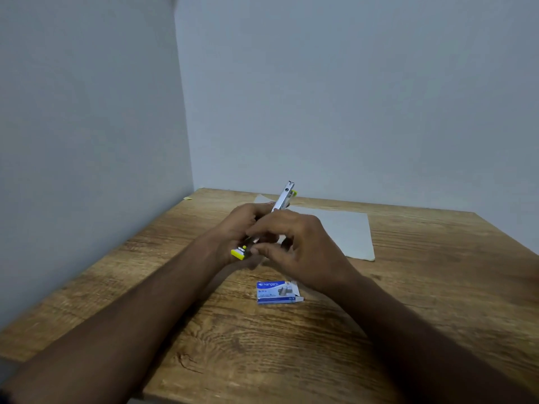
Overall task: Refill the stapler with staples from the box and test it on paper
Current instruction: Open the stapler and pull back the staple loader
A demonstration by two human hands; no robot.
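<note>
A small stapler (285,197) of silver metal with yellow-green plastic ends is held up above the table, tilted with its far end raised. My left hand (238,228) grips it from the left, the yellow rear end poking out below my palm. My right hand (303,243) covers its middle from the right, fingers pinched at the stapler's underside; what the fingertips hold is hidden. A blue staple box (277,292) lies on the table just below my hands, with one end flap open. A sheet of grey-white paper (347,231) lies flat behind my hands.
The wooden table (437,287) fits into a corner of two plain grey walls, left and behind. A small yellow scrap (188,197) sits at the table's far left corner. The table's front edge runs near the bottom of the view.
</note>
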